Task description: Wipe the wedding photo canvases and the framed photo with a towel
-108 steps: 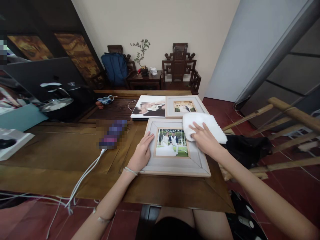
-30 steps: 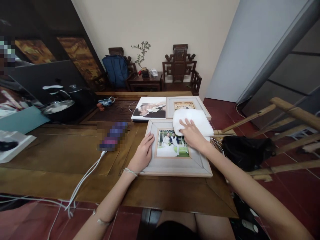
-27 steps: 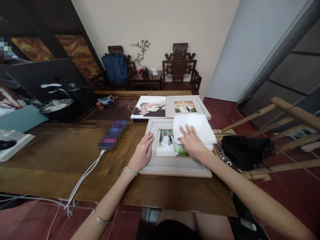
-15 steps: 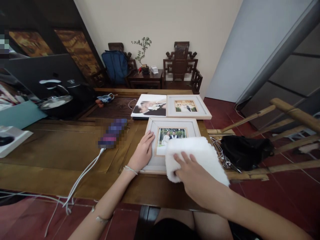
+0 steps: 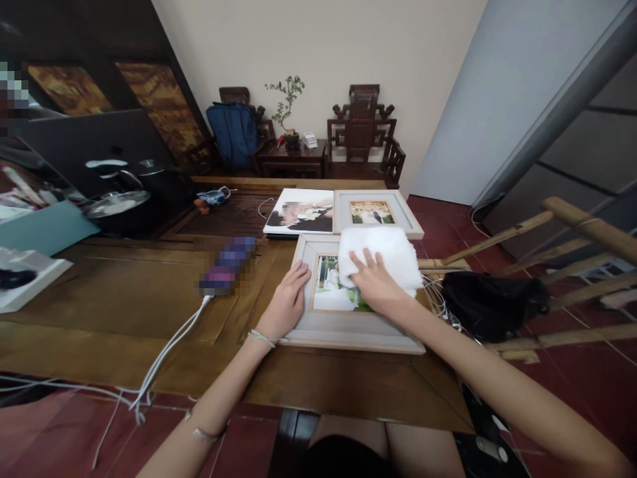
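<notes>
A light wood picture frame (image 5: 368,338) with a grey mat and a photo of people outdoors lies flat on the wooden table, close in front of me. My left hand (image 5: 288,299) grips its left edge, fingers resting over the border. Under my right hand (image 5: 373,279) is a folded, fluffy white cloth (image 5: 393,249), pressed against the upper right part of the frame. My right fingers are somewhat spread over the cloth's left side. The cloth hides the frame's upper right corner and part of the photo.
Behind lie a second picture frame (image 5: 411,216) and a white-covered photo album (image 5: 298,199). To the left are a phone (image 5: 229,265) on a white cable (image 5: 172,352) and a black pot (image 5: 117,216). A black bag (image 5: 490,302) rests on a bamboo chair (image 5: 572,216) at the right.
My right hand has slid the white cloth up and away from me, from the frame's lower right to its upper right. My left hand stays on the left edge.
</notes>
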A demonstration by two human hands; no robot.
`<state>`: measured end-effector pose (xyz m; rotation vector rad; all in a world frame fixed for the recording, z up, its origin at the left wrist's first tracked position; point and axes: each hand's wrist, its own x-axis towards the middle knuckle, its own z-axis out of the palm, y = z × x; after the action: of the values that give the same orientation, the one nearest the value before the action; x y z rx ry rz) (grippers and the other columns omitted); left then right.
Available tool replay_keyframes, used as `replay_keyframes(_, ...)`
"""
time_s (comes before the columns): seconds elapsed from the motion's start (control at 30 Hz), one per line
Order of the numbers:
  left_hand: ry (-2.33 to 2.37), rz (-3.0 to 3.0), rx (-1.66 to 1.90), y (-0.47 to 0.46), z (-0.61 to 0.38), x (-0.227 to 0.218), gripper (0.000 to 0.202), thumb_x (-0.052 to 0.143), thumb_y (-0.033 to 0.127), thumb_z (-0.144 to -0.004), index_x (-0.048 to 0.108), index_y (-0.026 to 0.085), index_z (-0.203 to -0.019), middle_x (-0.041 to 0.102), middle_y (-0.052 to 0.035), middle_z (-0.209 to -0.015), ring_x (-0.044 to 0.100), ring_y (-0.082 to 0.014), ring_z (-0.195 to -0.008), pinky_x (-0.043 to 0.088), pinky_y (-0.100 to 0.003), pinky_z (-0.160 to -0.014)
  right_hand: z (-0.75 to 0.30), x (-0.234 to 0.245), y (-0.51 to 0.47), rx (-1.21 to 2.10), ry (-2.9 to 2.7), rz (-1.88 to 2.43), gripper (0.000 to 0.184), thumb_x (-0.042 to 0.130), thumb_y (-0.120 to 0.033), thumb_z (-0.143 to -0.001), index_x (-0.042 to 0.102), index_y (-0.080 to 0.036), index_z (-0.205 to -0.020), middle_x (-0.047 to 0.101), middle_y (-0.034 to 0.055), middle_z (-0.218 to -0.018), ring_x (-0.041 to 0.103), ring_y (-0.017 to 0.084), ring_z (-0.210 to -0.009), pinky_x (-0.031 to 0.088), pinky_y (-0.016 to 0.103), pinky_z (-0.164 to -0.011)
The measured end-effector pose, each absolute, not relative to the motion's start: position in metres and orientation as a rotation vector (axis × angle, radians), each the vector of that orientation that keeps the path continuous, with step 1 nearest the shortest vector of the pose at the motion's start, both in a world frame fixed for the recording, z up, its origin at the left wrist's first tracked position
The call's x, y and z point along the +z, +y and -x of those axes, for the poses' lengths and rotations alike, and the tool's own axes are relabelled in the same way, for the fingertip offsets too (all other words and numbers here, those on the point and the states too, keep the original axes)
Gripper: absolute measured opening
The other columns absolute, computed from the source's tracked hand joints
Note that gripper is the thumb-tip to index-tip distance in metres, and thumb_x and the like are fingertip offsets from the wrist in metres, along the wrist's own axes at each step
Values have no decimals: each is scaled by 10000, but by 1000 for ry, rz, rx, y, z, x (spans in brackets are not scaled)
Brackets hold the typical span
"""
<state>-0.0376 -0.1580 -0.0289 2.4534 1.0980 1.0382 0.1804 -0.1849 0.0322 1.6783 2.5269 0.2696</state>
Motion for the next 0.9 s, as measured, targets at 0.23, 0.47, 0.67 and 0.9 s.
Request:
replay_keyframes(0.23, 1119, -2426, 1039, -159, 36, -29, 410, 363, 99, -845, 551, 134, -1208, 530, -129, -1292, 363, -237, -1304, 333, -478, -1069, -157, 62, -273, -154, 2568, -1386, 407, 611, -106, -663, 641, -129, -1068, 355, 215, -1400, 340, 466, -1229, 332, 606, -933)
replay_keyframes(0.47, 1142, -2364, 971, -161, 38, -26, 437, 307, 122, -879, 443, 122, -1294, 448, -132, -1365, 310, -211, -1332, 272, -445, -1102, -137, 41, -246, 28, 2794, -1327, 262, 488, -117, -792, 669, -136, -979, 363, 172, -1407, 292, 409, -1277, 287, 594, -975)
replay_keyframes(0.67, 1153, -2288, 1022, -168, 37, -14, 460, 294, 252, -936, 279, 139, -1382, 348, -132, -1432, 313, -189, -1329, 245, -392, -1110, -124, 35, -168, 284, 2727, -1489, 295, 435, -130, -857, 663, -148, -1042, 332, 142, -1436, 200, 376, -1326, 179, 609, -1022)
replay_keyframes(0.9, 1154, -2192, 1058, -172, 37, -10, 509, 268, 361, -948, 225, 149, -1409, 305, -125, -1458, 290, -208, -1337, 216, -410, -1111, -95, 35, -169, 318, 2671, -1544, 383, 387, -168, -892, 550, -53, -1219, 356, 231, -1395, 279, 404, -1285, 244, 616, -990)
